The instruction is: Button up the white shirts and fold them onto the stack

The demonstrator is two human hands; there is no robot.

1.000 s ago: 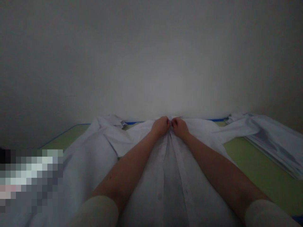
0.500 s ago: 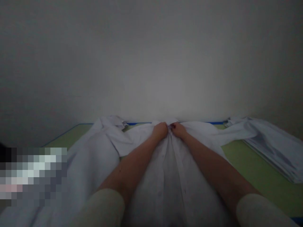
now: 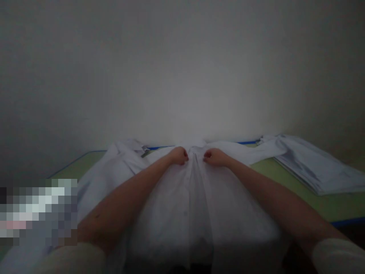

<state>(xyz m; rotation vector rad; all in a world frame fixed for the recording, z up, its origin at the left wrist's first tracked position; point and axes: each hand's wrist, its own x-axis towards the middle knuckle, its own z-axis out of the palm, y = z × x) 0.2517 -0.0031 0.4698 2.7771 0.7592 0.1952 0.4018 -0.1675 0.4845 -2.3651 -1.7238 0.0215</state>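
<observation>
A white button-front shirt lies spread out before me, its collar at the far edge and its front parted down the middle. My left hand is closed, with its curled fingers pinching the left front panel just below the collar. Opposite it, my right hand pinches the right front panel, fingers pressed together. A narrow gap of shirt front lies between the two hands. Dim light blurs the fingertips and the cloth in them.
The shirt lies on a green table with blue edging, set against a plain grey wall. Folded white garments are stacked at the right. More white cloth lies heaped at the left, beside a pixelated patch.
My hands, close together at the collar before, have moved apart to either side. The shirt's collar opening now shows between them. The view has shifted slightly.
</observation>
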